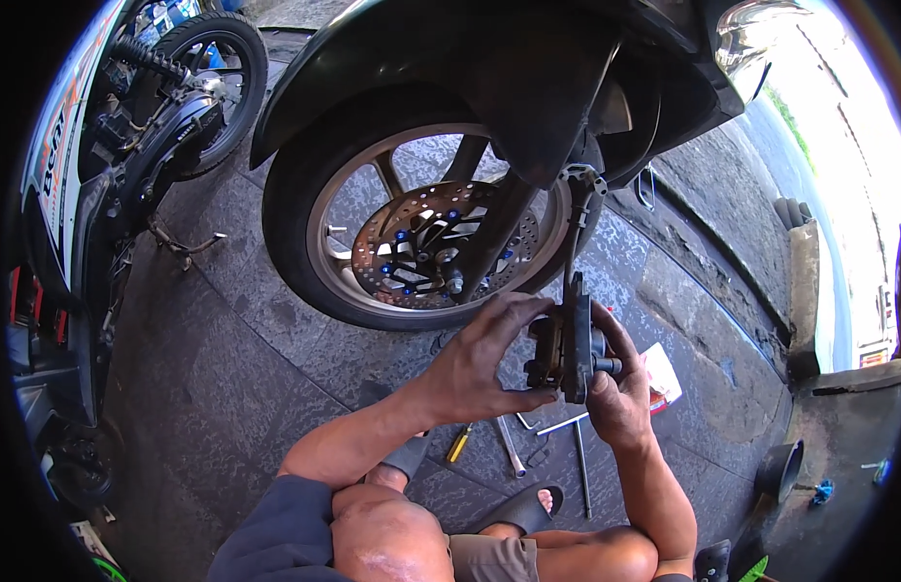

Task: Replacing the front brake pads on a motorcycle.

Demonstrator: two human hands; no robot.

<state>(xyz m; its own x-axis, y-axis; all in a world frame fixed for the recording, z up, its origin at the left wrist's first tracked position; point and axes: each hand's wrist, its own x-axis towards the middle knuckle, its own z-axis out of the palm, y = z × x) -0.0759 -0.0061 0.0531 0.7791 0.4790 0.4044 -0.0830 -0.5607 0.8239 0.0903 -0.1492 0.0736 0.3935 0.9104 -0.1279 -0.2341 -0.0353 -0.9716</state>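
Note:
Between my two hands I hold a dark brake caliper, lifted off the wheel, with its brake hose running up from it toward the fork. My left hand grips its left side, thumb low and fingers along the top. On the other side my right hand closes round it near a protruding pin. Just beyond is the motorcycle's front wheel, carrying a drilled brake disc with blue bolts. The caliper's inner faces are partly hidden by my fingers.
On the tiled floor by my feet lie a yellow-handled screwdriver, a spanner and a long metal rod. A white and red packet lies beside my right hand. Another motorcycle stands at left; a dark bowl is at right.

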